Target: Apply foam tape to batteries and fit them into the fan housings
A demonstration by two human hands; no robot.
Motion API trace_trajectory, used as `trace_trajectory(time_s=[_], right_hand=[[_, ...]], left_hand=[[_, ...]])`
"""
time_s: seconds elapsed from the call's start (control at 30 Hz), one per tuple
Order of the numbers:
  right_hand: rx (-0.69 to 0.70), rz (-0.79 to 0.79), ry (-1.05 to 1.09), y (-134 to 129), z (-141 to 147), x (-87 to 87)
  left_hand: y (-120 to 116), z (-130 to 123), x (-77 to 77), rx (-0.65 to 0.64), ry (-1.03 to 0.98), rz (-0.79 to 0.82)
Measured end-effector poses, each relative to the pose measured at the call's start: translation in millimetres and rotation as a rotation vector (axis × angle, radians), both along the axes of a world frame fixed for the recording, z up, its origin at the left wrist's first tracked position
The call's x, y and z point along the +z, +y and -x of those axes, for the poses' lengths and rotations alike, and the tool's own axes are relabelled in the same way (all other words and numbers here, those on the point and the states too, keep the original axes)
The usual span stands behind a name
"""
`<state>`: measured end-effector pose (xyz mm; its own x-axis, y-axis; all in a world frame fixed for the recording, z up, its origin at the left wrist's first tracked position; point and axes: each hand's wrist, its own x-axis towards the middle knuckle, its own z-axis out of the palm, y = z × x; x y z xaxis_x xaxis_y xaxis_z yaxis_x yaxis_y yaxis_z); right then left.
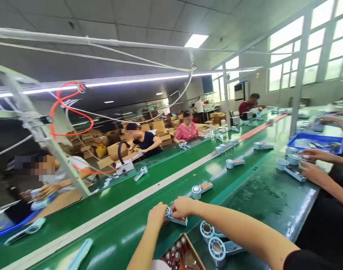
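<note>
My left hand [157, 214] and my right hand [181, 206] meet over a small pale blue fan unit [177, 219] lying on the green belt [132, 225]; both hands grip it, the left at its round head, the right on top. Two more round fan heads [213, 240] lie just right of my forearm. A cardboard box [179, 257] with several small round parts sits below my hands.
More fan units lie along the belt, such as one [201, 189] ahead and another [234, 163] farther on. A white stripe [160, 183] divides the belt. Other people work on both sides; a neighbour's hands [312, 165] are at right beside a blue tray [317, 142].
</note>
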<state>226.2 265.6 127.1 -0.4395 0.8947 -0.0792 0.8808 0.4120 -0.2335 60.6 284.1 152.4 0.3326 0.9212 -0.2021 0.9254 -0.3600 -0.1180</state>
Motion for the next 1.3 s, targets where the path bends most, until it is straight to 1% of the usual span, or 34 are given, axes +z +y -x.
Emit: trace_trajectory(time_s=[0.1,0.2,0.3,0.37,0.43,0.47,0.53,0.57,0.6,0.67,0.7,0.73,0.77,0.8,0.83,0.87,0.9,0.97,1.03,1.1,1.13,1.2,1.27,1.3], right_hand=[[-0.046,-0.014,-0.019,2.2,-3.4,1.3],[-0.066,-0.001,-0.073,-1.2,8.5,2.1],[-0.078,0.034,-0.137,-2.1,18.8,2.9],[-0.080,0.051,-0.172,-4.4,19.3,0.5],[-0.066,0.057,-0.196,-9.4,15.8,-5.7],[-0.051,0.056,-0.203,-11.9,13.0,-9.9],[-0.003,0.044,-0.201,-14.6,5.9,-19.4],[0.023,0.035,-0.195,-14.6,2.0,-24.2],[0.044,0.026,-0.186,-13.8,-2.1,-28.8],[0.057,0.007,-0.165,-11.5,-9.9,-36.8],[0.048,-0.002,-0.157,-10.5,-13.4,-39.9],[0.032,-0.008,-0.151,-9.7,-16.7,-42.4],[0.013,-0.013,-0.148,-9.4,-19.5,-44.3],[-0.008,-0.015,-0.147,-9.6,-22.0,-45.6],[-0.026,-0.013,-0.147,-10.7,-24.1,-46.3],[-0.040,-0.007,-0.147,-12.6,-26.1,-46.2],[-0.049,0.001,-0.144,-15.5,-27.9,-45.1],[-0.055,0.022,-0.131,-23.4,-32.1,-38.7],[-0.052,0.043,-0.102,-32.4,-36.7,-25.7],[-0.052,0.041,-0.047,-41.4,-40.6,-6.9],[-0.056,0.026,-0.007,-46.7,-41.7,3.1],[-0.072,-0.029,0.095,-62.0,-41.1,20.1],[-0.081,-0.069,0.207,-88.9,-36.3,27.0],[-0.073,-0.066,0.258,-107.9,-32.2,25.8]], left_hand=[[11.1,-1.4,-1.8,-0.031,0.010,0.001],[10.3,-4.3,-1.0,-0.038,0.000,-0.018],[2.6,-9.5,7.4,-0.028,-0.051,-0.025],[-12.5,-7.4,15.7,-0.028,-0.132,-0.023],[-41.4,6.8,22.8,-0.041,-0.248,-0.047],[-62.1,19.3,24.6,-0.051,-0.309,-0.070],[-115.2,52.0,22.2,-0.051,-0.400,-0.110],[-146.0,70.3,17.3,-0.045,-0.431,-0.119],[-177.5,88.8,9.9,-0.042,-0.453,-0.120],[-234.7,123.1,-11.2,-0.072,-0.487,-0.123],[-257.0,137.5,-23.3,-0.090,-0.489,-0.128],[-274.0,148.8,-35.0,-0.098,-0.490,-0.135],[-285.6,156.4,-45.0,-0.091,-0.487,-0.137],[-292.5,159.7,-52.4,-0.072,-0.481,-0.131],[-295.7,159.0,-56.3,-0.050,-0.477,-0.116],[-296.3,154.9,-56.3,-0.037,-0.475,-0.087],[-295.0,148.3,-52.8,-0.033,-0.472,-0.046],[-289.9,132.8,-38.1,-0.030,-0.463,0.058],[-284.8,120.6,-21.2,-0.004,-0.461,0.137],[-282.7,116.1,-10.6,0.020,-0.477,0.157],[-283.4,116.8,-9.2,0.027,-0.497,0.142],[-288.5,121.8,-14.4,0.049,-0.564,0.059],[-298.5,127.3,-26.2,0.084,-0.649,-0.101],[-304.9,128.7,-32.3,0.088,-0.686,-0.196]])
